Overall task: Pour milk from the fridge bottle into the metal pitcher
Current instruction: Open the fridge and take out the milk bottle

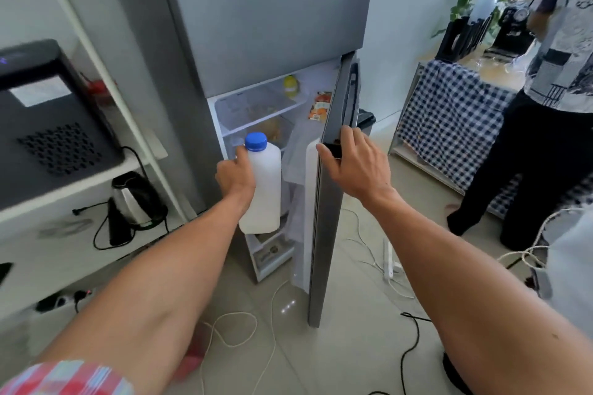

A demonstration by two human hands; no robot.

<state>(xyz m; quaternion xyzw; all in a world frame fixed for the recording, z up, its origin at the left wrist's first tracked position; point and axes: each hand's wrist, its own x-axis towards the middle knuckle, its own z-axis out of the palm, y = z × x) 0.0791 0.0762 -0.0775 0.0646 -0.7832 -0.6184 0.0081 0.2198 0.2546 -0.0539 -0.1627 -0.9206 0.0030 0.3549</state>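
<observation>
Two hands are engaged. My left hand [236, 176] provides the grip: its fingers are curled around the upper left side of the white translucent plastic milk bottle with the blue screw cap [261, 183], clamped on it near the shoulder. The bottle hangs upright in the air, in front of the open lower compartment of the grey two-door fridge [266, 16], clear of the shelves. My right hand [349, 163] holds the edge of the grey lower fridge door [330, 202], fingers wrapped over its rim, thumb on the near face.

Handling assessment: the bottle looks white nearly to the neck, so I judge it close to full and fairly heavy for a one-hand hold. The plastic wall is likely to flex under squeeze, and a chilled surface may be damp and slippery. Recommended hold: around the body below the shoulder, with the second hand under the base for pouring. The cap is on; it needs removal first.

The metal pitcher is not identifiable in this view.
</observation>
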